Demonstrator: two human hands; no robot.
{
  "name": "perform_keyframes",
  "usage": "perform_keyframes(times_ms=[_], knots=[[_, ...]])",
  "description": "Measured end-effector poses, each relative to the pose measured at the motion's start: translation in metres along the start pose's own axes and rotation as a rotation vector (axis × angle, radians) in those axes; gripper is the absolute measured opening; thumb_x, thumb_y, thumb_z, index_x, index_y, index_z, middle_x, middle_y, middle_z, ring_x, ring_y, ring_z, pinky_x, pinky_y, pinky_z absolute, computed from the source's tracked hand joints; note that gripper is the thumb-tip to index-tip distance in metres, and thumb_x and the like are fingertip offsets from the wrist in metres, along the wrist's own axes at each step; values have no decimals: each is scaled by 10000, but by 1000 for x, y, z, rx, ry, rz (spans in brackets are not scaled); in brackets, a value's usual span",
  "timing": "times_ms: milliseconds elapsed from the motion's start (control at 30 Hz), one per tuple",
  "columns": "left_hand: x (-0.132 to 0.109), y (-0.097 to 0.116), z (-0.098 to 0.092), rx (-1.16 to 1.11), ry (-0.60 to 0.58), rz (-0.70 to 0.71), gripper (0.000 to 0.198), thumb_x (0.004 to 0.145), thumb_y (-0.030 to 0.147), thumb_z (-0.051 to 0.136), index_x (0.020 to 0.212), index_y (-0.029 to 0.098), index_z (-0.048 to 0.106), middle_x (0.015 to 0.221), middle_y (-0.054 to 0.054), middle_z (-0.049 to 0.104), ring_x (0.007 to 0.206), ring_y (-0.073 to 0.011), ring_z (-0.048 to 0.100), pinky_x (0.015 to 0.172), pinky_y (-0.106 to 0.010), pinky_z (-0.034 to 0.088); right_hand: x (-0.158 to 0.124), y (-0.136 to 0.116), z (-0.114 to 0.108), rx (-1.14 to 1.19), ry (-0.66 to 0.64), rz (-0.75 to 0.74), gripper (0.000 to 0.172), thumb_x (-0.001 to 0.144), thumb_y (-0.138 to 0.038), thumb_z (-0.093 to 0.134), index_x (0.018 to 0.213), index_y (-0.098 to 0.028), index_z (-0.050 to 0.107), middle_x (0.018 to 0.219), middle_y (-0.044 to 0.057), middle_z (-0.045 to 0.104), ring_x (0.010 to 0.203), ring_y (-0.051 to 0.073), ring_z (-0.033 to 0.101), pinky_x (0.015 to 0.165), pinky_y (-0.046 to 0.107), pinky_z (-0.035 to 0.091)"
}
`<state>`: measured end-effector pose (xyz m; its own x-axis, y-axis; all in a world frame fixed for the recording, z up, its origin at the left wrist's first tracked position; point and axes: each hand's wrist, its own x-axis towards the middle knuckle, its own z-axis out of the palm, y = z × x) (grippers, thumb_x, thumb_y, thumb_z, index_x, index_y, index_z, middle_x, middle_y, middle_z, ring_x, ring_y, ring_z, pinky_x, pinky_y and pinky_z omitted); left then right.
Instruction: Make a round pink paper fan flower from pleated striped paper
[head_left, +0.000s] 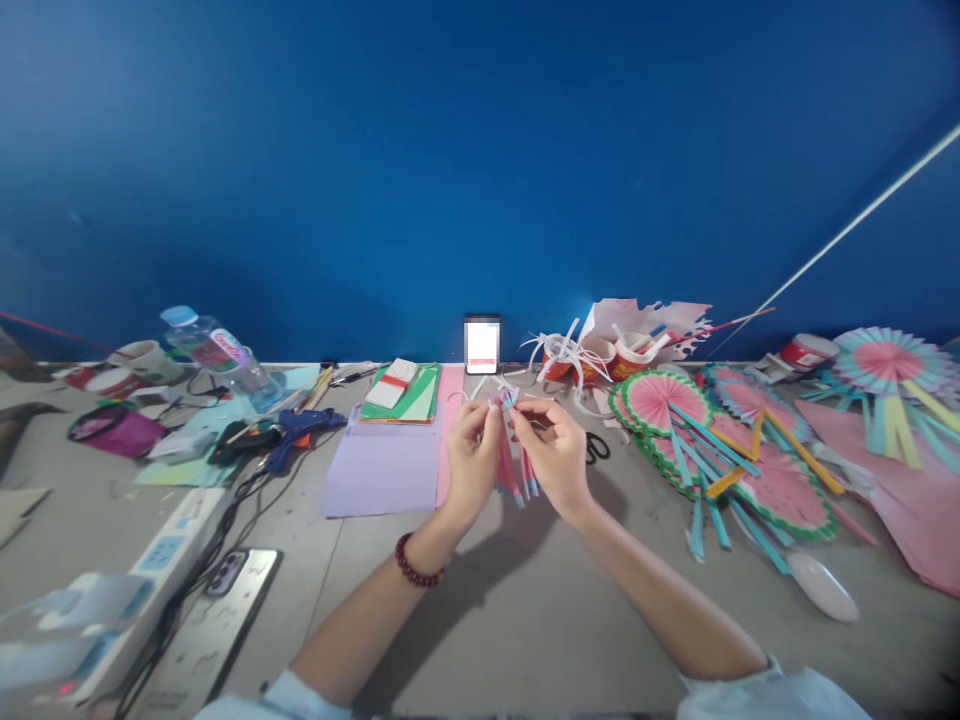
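Observation:
My left hand (471, 455) and my right hand (555, 452) are raised together over the middle of the grey table (525, 600). Between their fingertips they pinch a small pleated paper piece (505, 402), pink with a blue edge. Pink and blue paper strips (517, 472) hang down from it between the two hands. A dark red bead bracelet (414, 566) sits on my left wrist. Just behind the hands lie a lilac paper sheet (382, 470) and a pink sheet (448, 430).
Finished pink-and-green paper fans (720, 440) with blue and yellow strips cover the right side. Scissors (598, 447) lie beside my right hand. A blue glue gun (296, 432), water bottle (214, 350), power strip (169, 545) and phone (225, 610) are left. A lit phone (481, 343) stands against the blue wall.

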<state>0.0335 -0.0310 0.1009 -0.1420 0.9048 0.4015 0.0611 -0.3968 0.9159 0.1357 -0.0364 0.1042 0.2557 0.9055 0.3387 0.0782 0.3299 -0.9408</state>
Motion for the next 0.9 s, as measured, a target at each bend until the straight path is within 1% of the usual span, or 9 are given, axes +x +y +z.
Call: perform_keyframes(times_ms=[100,200,333,467,667,800,900], knots=[[0,1,0,-11,-5,-11,240,899,314,506,748,176,631,809,-26,561,774,-144,531,696,-252,408,0,0,0,11,-14,-1,180,771,-332,657,867,-180,644,838,50,691,730,160,669,686,278,558],[0,3,-1,-23,-9,-20,237,888,311,523,726,175,631,789,-20,554,769,-142,533,700,-249,415,1,0,0,30,2,-2,175,757,-303,670,881,-185,631,831,44,692,775,168,678,708,272,553],[2,4,-2,-23,0,-26,211,873,303,542,735,180,643,784,-14,555,762,-137,535,703,-244,420,2,0,0,10,-8,-30,111,759,-281,670,813,-185,657,795,38,697,723,157,670,684,267,542],[3,3,-2,-24,-9,-10,213,869,300,547,732,182,658,753,-8,544,735,-131,531,684,-240,417,3,1,-2,-6,-23,-56,105,760,-274,666,816,-188,688,809,43,713,714,162,665,694,282,544],[3,2,-2,-36,-21,11,207,863,324,558,761,192,679,760,-12,555,730,-134,528,656,-239,412,4,0,-6,-90,-27,-106,97,766,-265,663,820,-196,705,816,42,724,723,171,671,704,295,542],[3,3,-2,-29,-20,-6,216,857,333,565,736,188,669,743,-10,551,709,-131,513,643,-243,401,5,-3,-8,-63,-5,-122,76,755,-258,674,779,-194,709,873,59,732,784,191,688,720,306,548],[3,3,-1,-37,-14,-17,229,854,346,568,719,184,658,736,-7,543,706,-130,506,634,-244,394,6,-5,-9,-33,24,-113,78,746,-263,683,749,-188,704,873,68,734,776,196,690,697,308,550]])
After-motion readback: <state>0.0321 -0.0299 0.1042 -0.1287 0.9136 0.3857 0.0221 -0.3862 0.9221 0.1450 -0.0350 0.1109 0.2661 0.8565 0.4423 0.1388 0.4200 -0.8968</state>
